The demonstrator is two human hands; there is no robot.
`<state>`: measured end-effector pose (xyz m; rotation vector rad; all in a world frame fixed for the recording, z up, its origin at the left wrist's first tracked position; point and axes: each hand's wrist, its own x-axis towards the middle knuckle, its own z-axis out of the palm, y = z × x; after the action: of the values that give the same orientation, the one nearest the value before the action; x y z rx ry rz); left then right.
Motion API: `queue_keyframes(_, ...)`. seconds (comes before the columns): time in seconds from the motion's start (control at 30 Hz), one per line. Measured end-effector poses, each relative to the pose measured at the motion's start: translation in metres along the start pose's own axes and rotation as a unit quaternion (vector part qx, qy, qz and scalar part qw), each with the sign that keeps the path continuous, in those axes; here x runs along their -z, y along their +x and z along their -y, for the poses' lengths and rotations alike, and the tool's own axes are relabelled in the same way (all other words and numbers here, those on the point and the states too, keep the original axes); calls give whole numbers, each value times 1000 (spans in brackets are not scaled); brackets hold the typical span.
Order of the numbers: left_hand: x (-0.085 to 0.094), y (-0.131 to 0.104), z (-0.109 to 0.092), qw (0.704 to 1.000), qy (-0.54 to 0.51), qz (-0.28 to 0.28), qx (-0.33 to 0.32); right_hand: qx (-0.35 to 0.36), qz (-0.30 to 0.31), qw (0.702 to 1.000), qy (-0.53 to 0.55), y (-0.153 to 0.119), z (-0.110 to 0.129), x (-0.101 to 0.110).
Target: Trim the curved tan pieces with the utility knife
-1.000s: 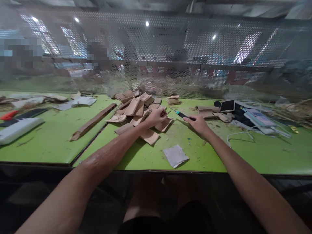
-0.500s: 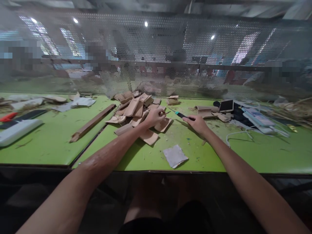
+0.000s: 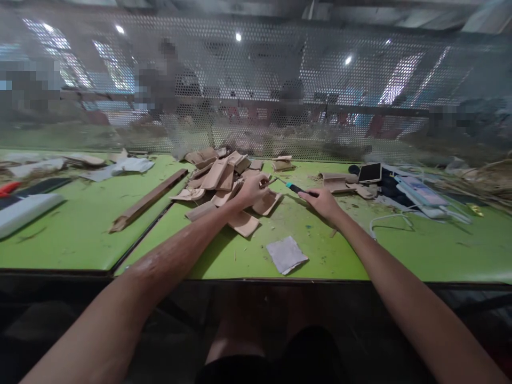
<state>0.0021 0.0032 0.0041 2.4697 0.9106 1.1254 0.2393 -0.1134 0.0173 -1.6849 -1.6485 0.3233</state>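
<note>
Black-handled tool (image 3: 296,189) is pointing left near the centre of the frame, beyond a grey square sheet (image 3: 287,255) that is lying nearest, low on the green desk (image 3: 340,264). The right hand (image 3: 320,200) is gripping the tool's handle. The left hand (image 3: 253,191) is pinching a thin brown piece (image 3: 271,182) just beside the tool's slim tip; whether the two are touching, I cannot tell. Compared with a second ago, both hands are keeping nearly the same pose, while the scene is sitting slightly farther left and the red object (image 3: 8,189) at the left edge is showing less of itself. A long brown strip (image 3: 150,200) is slanting left of centre, and a pile of tan curved pieces (image 3: 218,176) is spreading around and behind the left hand. Farthest off, a perforated screen (image 3: 256,69) is spanning the upper frame, and a dark blurred shape (image 3: 168,49) is newly appearing at upper left.
</note>
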Motion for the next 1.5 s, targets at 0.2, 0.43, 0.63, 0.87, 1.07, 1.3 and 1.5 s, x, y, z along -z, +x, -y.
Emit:
queue_keyframes(0.2, -1, 0, 3, 1000, 6, -27, -10, 8, -11, 1000, 2, 1, -3, 0)
queue_keyframes(0.43, -4, 0, 7, 1000, -29, -4, -1, -1, -9, 1000, 8, 2, -4, -1)
queue_keyframes(0.63, -8, 2, 9, 1000, -19, -21, 12, -12, 13, 1000, 11, 0, -1, 0)
queue_keyframes(0.87, -7, 2, 10, 1000, -7, -24, -8, -8, 18, 1000, 0, 0, -3, 0)
queue_keyframes(1.07, -11, 2, 14, 999, -25, -28, -22, -11, 12, 1000, -14, 2, -3, -1)
queue_keyframes(1.3, -12, 2, 13, 999, -35, -17, -19, -11, -6, 1000, -21, 3, -5, -1)
queue_keyframes(1.5, -9, 1, 9, 999, -35, 5, -7, -10, -2, 1000, 14, 1, -1, 1)
